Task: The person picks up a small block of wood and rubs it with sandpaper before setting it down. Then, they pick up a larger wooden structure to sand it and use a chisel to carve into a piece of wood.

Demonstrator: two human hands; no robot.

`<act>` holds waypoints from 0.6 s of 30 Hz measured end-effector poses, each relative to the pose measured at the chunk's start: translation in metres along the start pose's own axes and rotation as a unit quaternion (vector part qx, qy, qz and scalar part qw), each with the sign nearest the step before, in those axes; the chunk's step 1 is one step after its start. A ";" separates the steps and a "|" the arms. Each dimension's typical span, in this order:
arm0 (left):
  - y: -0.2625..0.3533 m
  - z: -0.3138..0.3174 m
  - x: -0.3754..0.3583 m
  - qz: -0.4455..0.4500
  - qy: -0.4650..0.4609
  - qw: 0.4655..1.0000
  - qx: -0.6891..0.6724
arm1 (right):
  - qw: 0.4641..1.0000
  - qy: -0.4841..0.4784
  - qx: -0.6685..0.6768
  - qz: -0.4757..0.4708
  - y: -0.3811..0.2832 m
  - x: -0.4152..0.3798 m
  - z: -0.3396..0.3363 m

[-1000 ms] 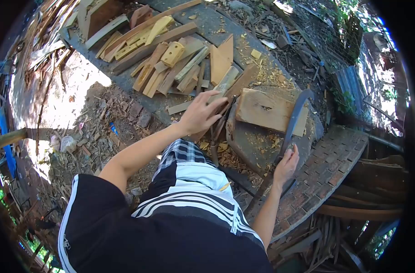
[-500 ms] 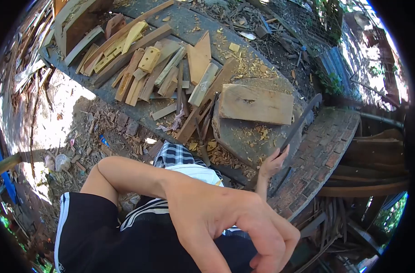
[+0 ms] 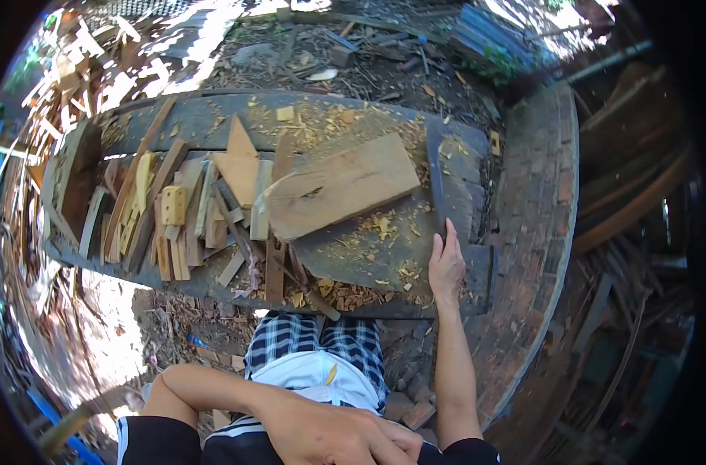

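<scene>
My right hand (image 3: pixel 447 267) rests at the near end of a long dark machete (image 3: pixel 436 174) lying flat on the workbench (image 3: pixel 469 178). Its fingers are stretched out and touch that end; any handle under them is hidden. Left of the blade, a thick wooden block (image 3: pixel 345 186) with a rounded left end lies at a slant. Close to my chest, below the bench, is my left hand (image 3: pixel 345 434). Its fingers are curled and the frame's lower edge cuts it off, so I cannot see whether anything is in them.
Several wood offcuts crowd the bench's left part, among them a yellow block with holes (image 3: pixel 173 205) and a pointed board (image 3: pixel 237 163). Wood chips (image 3: pixel 384 226) are scattered about. A stick-like handle (image 3: pixel 322 304) juts over the front edge. A low brick wall (image 3: pixel 523 232) borders the right side.
The view has turned and shifted. My right hand's fingers have straightened from their grip, and the machete, tilted up before, now lies on the bench. My left hand has dropped lower towards my chest.
</scene>
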State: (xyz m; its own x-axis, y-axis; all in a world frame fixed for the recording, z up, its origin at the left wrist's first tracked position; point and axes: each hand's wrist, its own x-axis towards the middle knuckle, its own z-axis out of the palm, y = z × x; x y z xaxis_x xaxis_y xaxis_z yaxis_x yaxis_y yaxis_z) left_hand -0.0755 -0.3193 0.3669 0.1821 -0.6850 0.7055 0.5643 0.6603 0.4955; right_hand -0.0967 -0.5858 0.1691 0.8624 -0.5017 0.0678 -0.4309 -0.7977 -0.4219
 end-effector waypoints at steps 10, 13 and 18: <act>-0.034 -0.044 -0.035 -0.198 0.105 0.974 -0.036 | 0.942 0.006 0.299 0.153 0.028 -0.002 -0.001; -0.016 -0.062 -0.039 -0.261 0.093 0.961 0.026 | 0.922 0.047 0.336 0.186 0.022 -0.010 -0.017; 0.005 -0.066 -0.042 -0.300 0.040 0.950 0.072 | 0.942 0.104 0.285 0.142 0.035 -0.044 -0.055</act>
State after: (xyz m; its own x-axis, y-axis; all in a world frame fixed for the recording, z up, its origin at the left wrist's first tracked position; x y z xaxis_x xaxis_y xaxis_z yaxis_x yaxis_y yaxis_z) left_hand -0.0268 -0.3076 0.3064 -0.0737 -0.9688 0.2365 0.4716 0.1751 0.8642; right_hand -0.1645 -0.6100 0.2010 0.6377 -0.7697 0.0294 -0.3726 -0.3416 -0.8628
